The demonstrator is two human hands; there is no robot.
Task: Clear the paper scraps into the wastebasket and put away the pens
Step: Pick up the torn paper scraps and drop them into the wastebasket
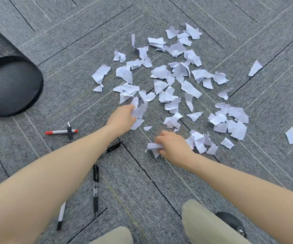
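Grey carpet [159, 182] lies under everything. Left hand [122, 118] and right hand [173, 146] are each clamped on paper scraps [177, 74]; best to bunch bigger handfuls before reaching for the tipped wastebasket [10, 85] at far left. Pens [95, 189] lie nearby, untouched.

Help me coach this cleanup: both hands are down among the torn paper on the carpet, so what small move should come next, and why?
Probably carry both handfuls over to the mesh wastebasket at far left. The left hand and right hand each already pinch paper scraps, and the basket lies on its side with its mouth facing the person, so emptying now frees the hands for the many pieces left.
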